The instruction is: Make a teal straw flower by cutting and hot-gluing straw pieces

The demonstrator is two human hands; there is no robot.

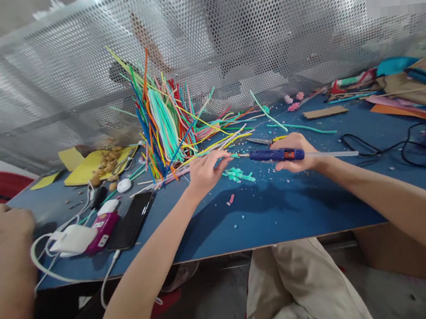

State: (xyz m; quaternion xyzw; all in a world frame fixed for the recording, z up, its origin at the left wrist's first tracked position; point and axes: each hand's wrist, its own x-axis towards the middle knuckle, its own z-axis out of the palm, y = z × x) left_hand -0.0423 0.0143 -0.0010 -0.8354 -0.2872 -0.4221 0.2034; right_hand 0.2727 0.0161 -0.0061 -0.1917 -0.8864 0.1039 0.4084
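My right hand [295, 152] is wrapped round a dark blue hot glue gun [266, 155], and a clear glue stick [334, 154] sticks out of its rear end. The gun's nozzle points left, at the fingertips of my left hand [207, 171]. Those fingers are closed in a pinch on a small teal pipe cleaner piece [234, 155], mostly hidden by them. Just below lies a cluster of teal pipe cleaner pieces [239, 175] on the blue table [220, 230]. Scissors with yellow handles [262, 140] rest behind the gun, partly covered by my right hand.
A tall bundle of coloured pipe cleaners [165, 124] stands behind my left hand. To the left lie a black phone [132, 221], a purple power strip [102, 233] and white cables. Another person's hand [6, 224] is at far left. A black cord [383, 151] runs along the right.
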